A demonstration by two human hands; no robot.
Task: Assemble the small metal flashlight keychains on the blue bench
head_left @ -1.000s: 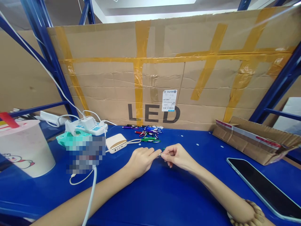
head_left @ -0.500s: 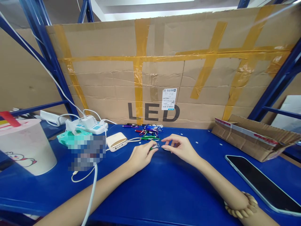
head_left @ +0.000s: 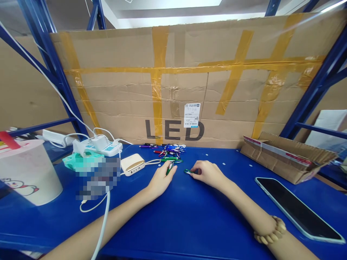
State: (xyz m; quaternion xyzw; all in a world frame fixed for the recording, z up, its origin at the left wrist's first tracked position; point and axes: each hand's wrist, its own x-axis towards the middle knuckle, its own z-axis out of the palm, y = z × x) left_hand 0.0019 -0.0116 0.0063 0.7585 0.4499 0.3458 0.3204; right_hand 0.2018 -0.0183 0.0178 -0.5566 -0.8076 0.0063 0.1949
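Observation:
My left hand (head_left: 162, 179) is shut on a small green keychain flashlight (head_left: 170, 168), which tilts up from its fingertips. My right hand (head_left: 206, 174) pinches a green carabiner clip (head_left: 188, 172) at its fingertips, a short gap from the flashlight. Beyond both hands, a loose pile of several flashlights and carabiners in purple, blue, red and green (head_left: 170, 152) lies on the blue shelf top (head_left: 189, 224). Neither hand touches the pile.
To the left are a cream power bank (head_left: 132, 164), a white power strip (head_left: 99, 148), a teal tissue pack (head_left: 77, 162) and a large plastic cup (head_left: 28, 171). A tablet or phone (head_left: 298, 209) and a flattened cardboard box (head_left: 287, 159) lie right.
My hands have drawn apart. The flashlight stays in my left hand, and the green carabiner now shows separately at my right fingertips. The view has shifted slightly.

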